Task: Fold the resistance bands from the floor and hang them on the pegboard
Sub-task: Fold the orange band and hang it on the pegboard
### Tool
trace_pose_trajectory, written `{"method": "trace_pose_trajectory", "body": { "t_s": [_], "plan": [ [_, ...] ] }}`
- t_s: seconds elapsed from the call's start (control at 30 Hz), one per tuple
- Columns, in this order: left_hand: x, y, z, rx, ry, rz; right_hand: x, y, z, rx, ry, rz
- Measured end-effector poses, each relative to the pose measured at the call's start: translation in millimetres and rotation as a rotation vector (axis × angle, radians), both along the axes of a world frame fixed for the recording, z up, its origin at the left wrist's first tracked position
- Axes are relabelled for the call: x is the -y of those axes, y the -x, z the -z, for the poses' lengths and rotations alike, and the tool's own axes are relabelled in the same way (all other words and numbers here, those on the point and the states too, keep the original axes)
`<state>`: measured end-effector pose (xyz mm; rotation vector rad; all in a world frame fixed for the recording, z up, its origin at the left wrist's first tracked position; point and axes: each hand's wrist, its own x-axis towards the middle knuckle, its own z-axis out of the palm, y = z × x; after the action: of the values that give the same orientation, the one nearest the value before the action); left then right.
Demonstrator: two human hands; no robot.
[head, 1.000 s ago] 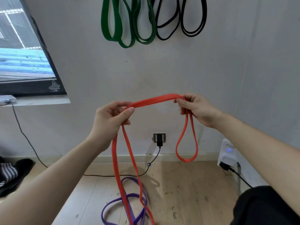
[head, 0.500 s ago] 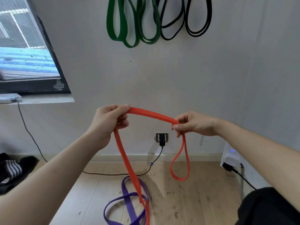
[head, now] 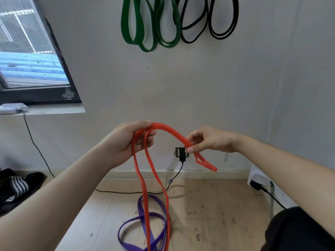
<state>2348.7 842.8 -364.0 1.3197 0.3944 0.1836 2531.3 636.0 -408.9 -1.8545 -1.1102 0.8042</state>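
At frame centre, the orange band (head: 164, 128) arches between both hands. Left hand (head: 130, 142), at 9 o'clock of the arch, is closed over gathered strands, two runs dropping from it to the floor (head: 217, 214); likely the anchor for collecting folds. Right hand (head: 208, 142), at 3 o'clock, pinches the band between thumb and fingertips, a short end loop poking out toward 4 o'clock, probably feeding the next fold leftward. Purple band (head: 137, 223) lies on the floor at 6 o'clock, unfolded. Green bands (head: 150, 24) and black bands (head: 208, 20) hang on the wall at 12 o'clock; pegs not visible.
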Motion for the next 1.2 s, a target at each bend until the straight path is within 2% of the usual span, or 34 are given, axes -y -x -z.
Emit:
{"method": "trace_pose_trajectory", "body": {
  "t_s": [0.13, 0.3, 0.6, 0.93, 1.07, 1.2],
  "plan": [
    [11.6, -1.8, 4.2, -0.014, -0.070, 0.078, -23.2, 34.8, -16.1, -0.098, -0.188, -0.072],
    [13.4, -2.0, 7.0, -0.017, -0.160, 0.130, -32.0, 52.3, -27.1, -0.114, -0.394, 0.056],
    [10.0, 3.4, 10.5, 0.033, -0.152, 0.250, -25.7, 53.2, -37.1, 0.101, -0.456, 0.145],
    [17.5, 3.2, 9.6, 0.161, -0.085, 0.171, -18.9, 42.5, -46.0, 0.076, -0.596, 0.300],
    [28.8, 2.4, 7.2, 0.199, -0.303, 0.104, -16.7, 43.0, -48.5, 0.077, -0.629, 0.326],
    [31.0, 0.2, 6.5, 0.217, -0.405, 0.029, -16.1, 43.6, -51.6, 0.070, -0.645, 0.343]
  ]
}}
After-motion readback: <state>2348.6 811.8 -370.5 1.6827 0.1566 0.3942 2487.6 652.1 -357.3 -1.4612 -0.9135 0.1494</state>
